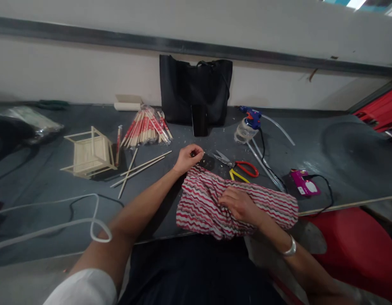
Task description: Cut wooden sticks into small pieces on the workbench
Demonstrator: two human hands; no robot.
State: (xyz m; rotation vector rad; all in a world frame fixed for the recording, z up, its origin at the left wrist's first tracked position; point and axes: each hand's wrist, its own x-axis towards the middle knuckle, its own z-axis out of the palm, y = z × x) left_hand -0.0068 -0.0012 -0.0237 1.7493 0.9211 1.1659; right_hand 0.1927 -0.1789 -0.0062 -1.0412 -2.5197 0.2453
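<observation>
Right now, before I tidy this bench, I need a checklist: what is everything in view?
striped cloth: 1, red, white and dark, table's front edge
bag: 1, black, against the wall
cup-like thing: 1, black, before the bag
wrapped chopsticks: one bundle, red and white, left of the bag
loose sticks: several, pale wood, mid-left
stick frame: 1, pale wood, left
scissors: 1, red handles, behind the cloth
glue gun: 1, blue, right of the bag
tape roll: 1, clear, by the glue gun
pink device: 1, right side
white cable: 1, looped, front left
table: 1, grey
left hand: fingers curled, cloth's far edge
right hand: on the cloth
</observation>
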